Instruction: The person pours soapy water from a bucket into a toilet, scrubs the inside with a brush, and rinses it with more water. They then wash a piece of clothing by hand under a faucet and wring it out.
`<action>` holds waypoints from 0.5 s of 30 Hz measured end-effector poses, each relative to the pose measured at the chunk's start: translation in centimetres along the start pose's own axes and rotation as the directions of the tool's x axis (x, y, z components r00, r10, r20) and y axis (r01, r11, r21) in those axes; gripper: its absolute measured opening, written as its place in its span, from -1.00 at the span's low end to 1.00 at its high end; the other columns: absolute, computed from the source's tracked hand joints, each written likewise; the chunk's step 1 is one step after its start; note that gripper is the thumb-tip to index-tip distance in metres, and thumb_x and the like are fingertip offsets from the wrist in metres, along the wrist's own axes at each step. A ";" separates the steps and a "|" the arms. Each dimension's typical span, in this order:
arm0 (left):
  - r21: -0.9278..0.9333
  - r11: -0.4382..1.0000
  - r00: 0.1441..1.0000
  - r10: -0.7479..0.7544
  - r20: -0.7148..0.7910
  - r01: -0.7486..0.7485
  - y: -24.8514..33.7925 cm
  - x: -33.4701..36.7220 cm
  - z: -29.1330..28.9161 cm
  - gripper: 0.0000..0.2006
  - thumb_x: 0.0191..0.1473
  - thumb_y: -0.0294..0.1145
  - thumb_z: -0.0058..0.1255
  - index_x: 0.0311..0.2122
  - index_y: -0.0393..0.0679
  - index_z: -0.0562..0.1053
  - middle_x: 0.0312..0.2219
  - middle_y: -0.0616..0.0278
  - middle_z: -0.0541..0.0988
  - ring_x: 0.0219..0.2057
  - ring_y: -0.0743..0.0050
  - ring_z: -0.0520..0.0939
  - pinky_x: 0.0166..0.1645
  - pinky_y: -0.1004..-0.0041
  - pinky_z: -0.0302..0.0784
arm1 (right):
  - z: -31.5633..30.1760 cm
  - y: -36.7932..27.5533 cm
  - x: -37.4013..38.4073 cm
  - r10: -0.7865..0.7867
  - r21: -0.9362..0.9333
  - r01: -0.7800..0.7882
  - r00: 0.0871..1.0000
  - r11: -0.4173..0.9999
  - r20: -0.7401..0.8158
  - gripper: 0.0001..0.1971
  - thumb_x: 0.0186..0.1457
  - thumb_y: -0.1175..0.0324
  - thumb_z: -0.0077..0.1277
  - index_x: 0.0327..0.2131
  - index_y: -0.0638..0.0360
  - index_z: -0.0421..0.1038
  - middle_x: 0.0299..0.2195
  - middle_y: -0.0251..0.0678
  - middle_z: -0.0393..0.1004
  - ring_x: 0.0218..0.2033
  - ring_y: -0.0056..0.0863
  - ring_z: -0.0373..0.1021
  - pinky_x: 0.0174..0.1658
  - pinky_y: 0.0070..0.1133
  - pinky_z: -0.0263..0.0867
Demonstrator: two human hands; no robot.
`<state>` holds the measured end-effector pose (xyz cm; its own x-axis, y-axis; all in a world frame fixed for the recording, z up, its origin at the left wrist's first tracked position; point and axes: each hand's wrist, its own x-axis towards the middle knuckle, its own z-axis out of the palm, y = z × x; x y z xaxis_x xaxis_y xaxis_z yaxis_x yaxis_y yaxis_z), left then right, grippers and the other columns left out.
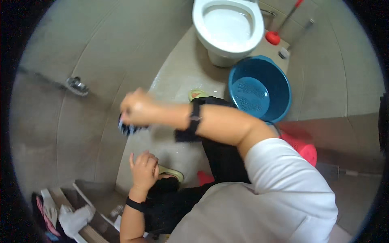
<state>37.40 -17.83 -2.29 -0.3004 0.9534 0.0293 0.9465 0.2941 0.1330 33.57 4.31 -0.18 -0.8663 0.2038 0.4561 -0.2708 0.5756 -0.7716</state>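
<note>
My right hand (137,108) is closed round a scrub brush (128,128), reaching across to the left beside the tiled wall (97,117). Dark and pale blue bristles show below the fist; its handle is hidden in my grip, and motion blurs the hand a little. I cannot tell whether the bristles touch the wall. Lower down, my left hand (144,167) hovers above the floor near my pale green slipper (171,173). Its fingers are loosely bent and apart, holding nothing.
A large blue tub (287,95) with a little water stands beside the white toilet (216,49). A red plunger (273,38) leans behind. Left are a metal wall fitting (77,86) and a rack with cloths (77,220). A pink-red plastic stool (308,153) is at right. The floor (178,73) looks wet.
</note>
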 end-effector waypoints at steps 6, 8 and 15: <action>0.062 0.991 0.991 -0.114 -0.075 0.118 -0.4 -0.9 -3.2 -0.82 -0.27 -0.32 0.03 -0.42 -0.01 0.43 -0.33 0.29 0.46 -0.18 0.33 0.44 0.01 -0.02 0.09 | -18.7 -0.5 -5.3 0.288 -0.392 -0.388 0.912 0.834 -0.291 -0.71 -0.05 0.19 0.01 -0.48 0.27 0.44 -0.52 -0.19 0.41 -0.46 -0.34 0.34 -0.35 -0.51 0.24; 0.095 0.992 0.989 -0.063 -0.133 0.076 -0.1 -0.3 -3.0 -0.83 -0.27 -0.31 0.01 -0.43 0.02 0.42 -0.35 0.33 0.44 -0.17 0.40 0.42 0.05 -0.06 0.03 | -22.0 3.8 -9.0 0.105 -0.424 -0.270 0.922 0.864 -0.373 -0.80 -0.07 0.32 0.06 -0.46 0.30 0.44 -0.55 -0.19 0.40 -0.48 -0.38 0.33 -0.38 -0.49 0.23; 0.137 0.989 0.950 -0.012 -0.311 0.058 2.5 -0.8 -7.3 -0.88 -0.22 -0.35 0.00 -0.46 -0.02 0.39 -0.46 0.34 0.37 -0.21 0.41 0.39 0.08 -0.12 0.01 | -27.3 13.8 -21.0 0.284 -0.657 -0.466 0.884 0.593 -0.371 -0.80 -0.05 0.34 0.02 -0.45 0.30 0.31 -0.51 -0.15 0.34 -0.43 -0.21 0.27 -0.27 -0.42 0.19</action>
<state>39.15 -18.37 5.25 -0.3337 0.8813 0.3346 0.9349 0.3549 -0.0024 59.48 29.59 -8.27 -0.6868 0.6374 0.3492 0.5187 0.7664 -0.3789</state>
